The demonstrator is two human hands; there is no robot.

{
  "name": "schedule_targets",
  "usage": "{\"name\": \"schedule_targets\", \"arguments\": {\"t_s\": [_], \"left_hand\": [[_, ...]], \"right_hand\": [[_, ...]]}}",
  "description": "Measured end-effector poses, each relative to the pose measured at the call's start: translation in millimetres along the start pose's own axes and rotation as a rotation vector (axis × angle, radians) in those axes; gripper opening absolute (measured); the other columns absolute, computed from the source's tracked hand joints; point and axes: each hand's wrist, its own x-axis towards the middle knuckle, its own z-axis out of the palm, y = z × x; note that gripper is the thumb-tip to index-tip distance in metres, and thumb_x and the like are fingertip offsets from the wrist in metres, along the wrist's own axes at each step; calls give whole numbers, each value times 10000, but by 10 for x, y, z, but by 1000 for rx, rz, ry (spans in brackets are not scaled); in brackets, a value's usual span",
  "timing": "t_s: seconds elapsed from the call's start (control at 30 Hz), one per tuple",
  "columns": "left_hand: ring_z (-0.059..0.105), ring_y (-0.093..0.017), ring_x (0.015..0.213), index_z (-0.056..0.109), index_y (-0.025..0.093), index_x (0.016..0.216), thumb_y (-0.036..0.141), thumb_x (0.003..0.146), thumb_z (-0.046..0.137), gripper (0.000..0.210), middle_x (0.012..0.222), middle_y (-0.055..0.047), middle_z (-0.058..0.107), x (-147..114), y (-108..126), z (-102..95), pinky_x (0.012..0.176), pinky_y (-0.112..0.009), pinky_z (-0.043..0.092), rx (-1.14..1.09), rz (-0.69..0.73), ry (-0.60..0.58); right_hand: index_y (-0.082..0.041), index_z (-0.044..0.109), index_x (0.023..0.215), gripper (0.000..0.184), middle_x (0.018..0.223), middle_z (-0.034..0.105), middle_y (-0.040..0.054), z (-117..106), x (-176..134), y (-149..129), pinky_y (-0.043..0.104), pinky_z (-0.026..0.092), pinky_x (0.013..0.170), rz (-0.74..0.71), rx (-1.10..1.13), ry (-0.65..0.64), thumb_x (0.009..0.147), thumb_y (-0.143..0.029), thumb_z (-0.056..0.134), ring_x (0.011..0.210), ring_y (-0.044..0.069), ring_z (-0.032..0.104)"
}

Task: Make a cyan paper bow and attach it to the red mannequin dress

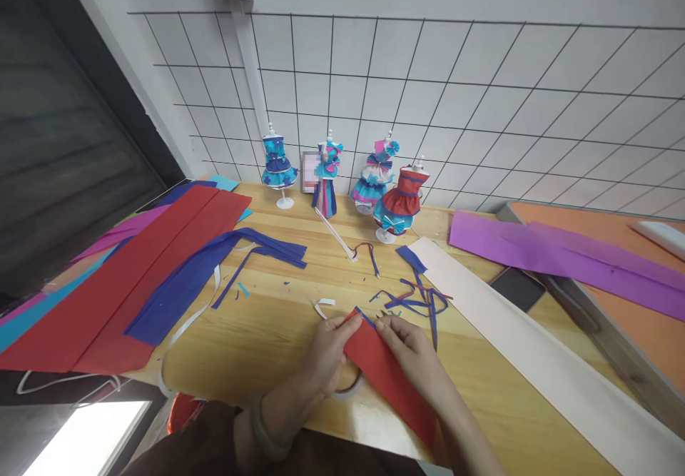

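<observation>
A strip of red crepe paper [393, 376] slants down toward the table's front edge, with a narrow blue strip [365, 315] along its far end. My left hand [327, 351] pinches the left corner of that end between thumb and fingers. On the other corner, my right hand [411, 353] is closed, thumb and forefinger at the blue edging. A roll of tape [350, 388] shows partly beneath the red paper, beside my left hand. Thin blue and red paper scraps [417, 301] lie just beyond my right hand. A short white strip [325, 303] curls near my left fingertips.
Small dress forms in paper dresses, including a red one [402, 194], stand along the gridded wall. Red crepe sheets [133, 276] and a blue sheet [182, 283] lie left. At right are a long pale sheet [514, 333], a purple sheet [497, 240] and a dark phone-like slab [518, 289].
</observation>
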Motion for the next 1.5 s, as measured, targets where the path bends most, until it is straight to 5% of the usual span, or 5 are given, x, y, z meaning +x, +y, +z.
{"name": "schedule_targets", "arguments": {"t_s": [0.63, 0.8, 1.37, 1.5], "left_hand": [[486, -64, 493, 626, 109, 643, 244, 586, 702, 165, 566, 4, 595, 85, 24, -61, 523, -187, 341, 97, 20, 79], [505, -73, 490, 626, 119, 621, 262, 577, 711, 171, 553, 4, 603, 94, 90, -78, 518, -191, 362, 71, 15, 107], [596, -129, 581, 632, 108, 719, 313, 621, 682, 233, 651, -53, 669, 154, 348, -282, 592, -230, 455, 127, 148, 159], [598, -120, 609, 630, 130, 752, 306, 618, 689, 230, 668, -26, 672, 56, 535, -498, 613, -209, 452, 149, 213, 215]], "right_hand": [[-146, 553, 646, 363, 549, 481, -28, -5, -90, -25, 217, 312, 471, 60, 27, -16, 771, -483, 495, 499, 99, 406], [-147, 632, 796, 351, 661, 612, 10, -28, -141, -48, 222, 369, 513, 112, 119, -63, 742, -481, 536, 567, 127, 504], [-131, 641, 745, 358, 566, 600, 6, -333, -454, 227, 230, 358, 505, 219, 136, -73, 727, -481, 574, 502, 118, 497], [-134, 632, 715, 370, 595, 625, 30, -327, -485, 217, 251, 409, 525, 227, 117, -174, 762, -485, 525, 500, 134, 550]]}}
